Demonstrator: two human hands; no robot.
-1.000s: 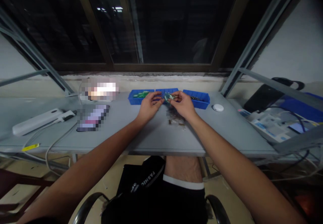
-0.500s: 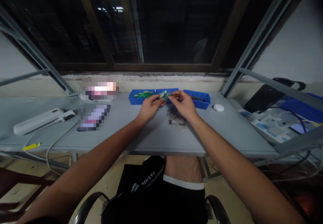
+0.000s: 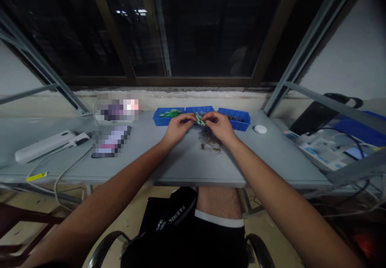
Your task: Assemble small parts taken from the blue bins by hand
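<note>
Between my hands, in front of the middle blue bin (image 3: 199, 109), is a small clear plastic bag (image 3: 199, 118) with green pieces in it. My left hand (image 3: 180, 126) pinches its left side, and my right hand (image 3: 219, 124) pinches its right side. Green pieces (image 3: 171, 114) lie in the left blue bin (image 3: 159, 121). Dark, thin metal parts (image 3: 237, 118) fill the bottom of the right blue bin (image 3: 243, 125). Just below my right hand, clear bags with small brass-coloured parts (image 3: 211, 143) lie on the grey table (image 3: 193, 167).
A round white disc (image 3: 259, 129) sits right of the bins. To the left are a blurred-out phone-like object (image 3: 111, 141), a white power strip (image 3: 45, 145) and cables. A white device (image 3: 322, 151) and a black bag (image 3: 319, 113) stand at the right, beside a metal frame post (image 3: 279, 93).
The bag with the green pieces has shifted slightly down and right and tilted between my fingers. My left fingers have moved up along its edge; both hands still hold it.
</note>
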